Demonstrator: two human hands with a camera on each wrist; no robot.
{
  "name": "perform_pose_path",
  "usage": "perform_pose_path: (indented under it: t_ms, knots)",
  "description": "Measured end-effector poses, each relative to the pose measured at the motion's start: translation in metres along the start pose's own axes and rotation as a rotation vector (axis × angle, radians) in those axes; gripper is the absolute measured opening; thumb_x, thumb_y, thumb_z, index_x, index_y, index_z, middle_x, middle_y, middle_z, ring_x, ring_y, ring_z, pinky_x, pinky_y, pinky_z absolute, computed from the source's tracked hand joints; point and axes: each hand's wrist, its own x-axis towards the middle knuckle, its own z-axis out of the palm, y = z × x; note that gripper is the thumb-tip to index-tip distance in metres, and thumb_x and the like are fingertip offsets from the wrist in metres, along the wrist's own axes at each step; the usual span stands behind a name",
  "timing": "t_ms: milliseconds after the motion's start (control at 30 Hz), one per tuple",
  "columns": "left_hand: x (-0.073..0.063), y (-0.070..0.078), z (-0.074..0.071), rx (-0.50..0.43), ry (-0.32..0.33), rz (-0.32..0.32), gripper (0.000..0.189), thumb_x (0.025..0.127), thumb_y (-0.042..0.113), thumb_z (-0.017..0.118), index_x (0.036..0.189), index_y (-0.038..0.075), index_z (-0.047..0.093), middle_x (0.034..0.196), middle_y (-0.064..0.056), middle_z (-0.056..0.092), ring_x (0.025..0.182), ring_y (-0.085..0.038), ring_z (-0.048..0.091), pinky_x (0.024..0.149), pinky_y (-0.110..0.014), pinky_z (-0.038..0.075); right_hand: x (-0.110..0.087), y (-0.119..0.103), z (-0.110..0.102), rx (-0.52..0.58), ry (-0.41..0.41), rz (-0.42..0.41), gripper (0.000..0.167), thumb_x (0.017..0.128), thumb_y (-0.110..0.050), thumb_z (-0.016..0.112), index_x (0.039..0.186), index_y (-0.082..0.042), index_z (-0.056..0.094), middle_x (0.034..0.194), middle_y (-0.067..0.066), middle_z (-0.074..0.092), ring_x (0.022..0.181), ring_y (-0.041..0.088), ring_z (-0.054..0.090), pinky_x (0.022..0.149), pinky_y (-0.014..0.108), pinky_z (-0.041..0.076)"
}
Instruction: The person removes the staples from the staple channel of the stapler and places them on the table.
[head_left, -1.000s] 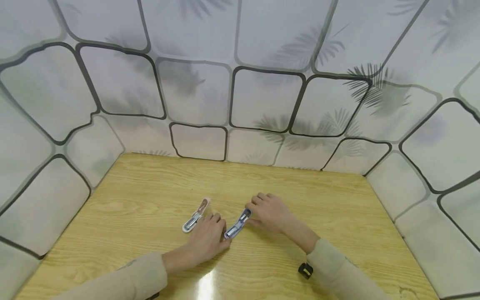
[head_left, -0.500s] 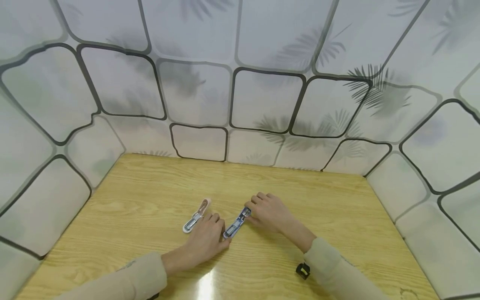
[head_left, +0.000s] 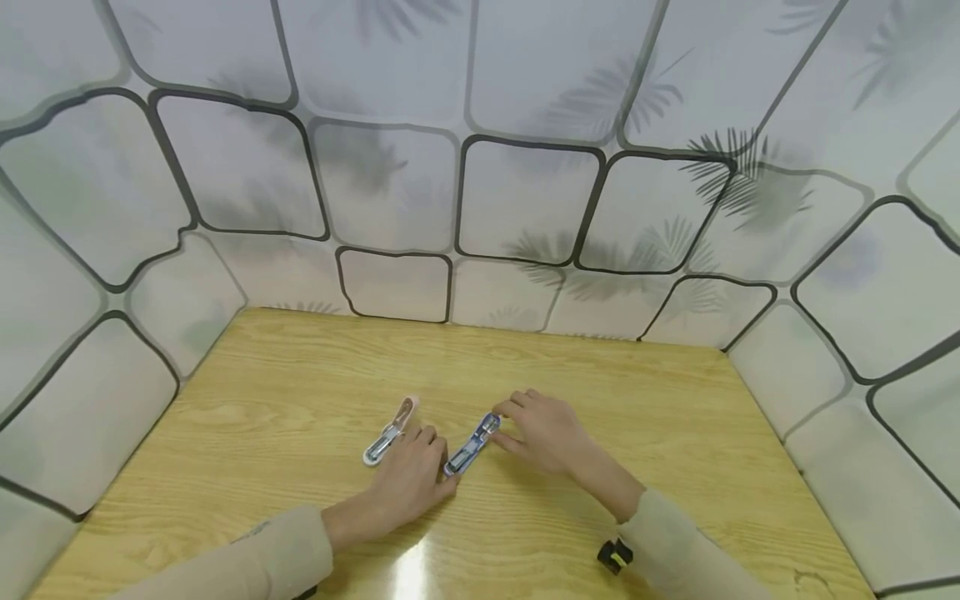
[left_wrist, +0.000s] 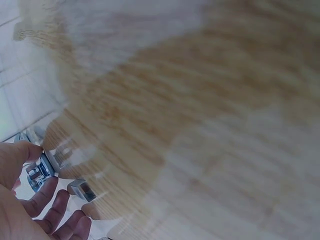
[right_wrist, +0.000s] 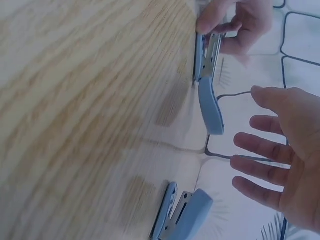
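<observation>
Near the middle of the table lies a blue stapler (head_left: 471, 444), folded wide apart so its metal inside shows. My left hand (head_left: 411, 471) grips its near end between thumb and fingers, as the right wrist view also shows. Close to the far end is my right hand (head_left: 547, 429); in the right wrist view its fingers (right_wrist: 262, 145) are spread and apart from the stapler's swung-out blue arm (right_wrist: 210, 107). A pale pink and white stapler (head_left: 390, 432), also unfolded, lies just left of my left hand, which partly covers it.
The wooden table (head_left: 300, 358) is enclosed by patterned pale walls (head_left: 397, 183). A black and yellow object (head_left: 615, 554) sits under the right cuff. Low in the right wrist view stands a bluish stapler (right_wrist: 192, 215); which one cannot be told.
The right hand has loosened from the blue stapler's far end and drawn slightly away, its thumb apart. More metal shows at that end. The left hand keeps its grip.
</observation>
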Motion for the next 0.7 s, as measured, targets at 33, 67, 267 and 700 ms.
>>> perform_pose_path:
  t_ms: [33,67,267,700]
  knots:
    - [0.0,0.0,0.0,0.002,0.001,0.002,0.035,0.082,0.042,0.087,0.082,0.013,0.067,0.078,0.004,0.056,0.073,-0.011,0.047,0.066,-0.023,0.043,-0.001,-0.001,0.0,0.04,0.002,0.022,0.034,0.096,-0.045,0.075,0.118,-0.019,0.075,0.107,-0.002,0.076,0.091,0.016,0.07,0.071,0.028,0.058]
    - [0.0,0.0,0.0,0.003,0.0,0.003,0.035,0.082,0.042,0.087,0.082,0.013,0.067,0.078,0.004,0.056,0.073,-0.011,0.047,0.066,-0.023,0.043,-0.001,-0.002,0.0,0.087,0.006,0.045,0.031,0.095,-0.043,0.076,0.116,-0.019,0.075,0.105,-0.002,0.076,0.089,0.016,0.07,0.069,0.027,0.057]
    - [0.0,-0.001,0.0,-0.012,-0.007,-0.005,0.035,0.082,0.042,0.086,0.082,0.014,0.066,0.078,0.003,0.055,0.074,-0.012,0.047,0.066,-0.024,0.043,-0.003,-0.007,0.003,0.429,0.012,0.169,0.015,0.096,-0.031,0.077,0.104,-0.019,0.077,0.095,-0.005,0.078,0.084,0.009,0.07,0.072,0.024,0.056]
    - [0.0,-0.001,0.0,-0.051,-0.023,-0.012,0.033,0.084,0.039,0.086,0.083,0.013,0.066,0.079,0.004,0.054,0.076,-0.011,0.045,0.067,-0.024,0.041,0.003,-0.014,0.017,1.008,-0.169,0.382,0.017,0.097,-0.017,0.074,0.101,-0.001,0.077,0.087,0.016,0.077,0.071,0.018,0.073,0.058,0.029,0.059]
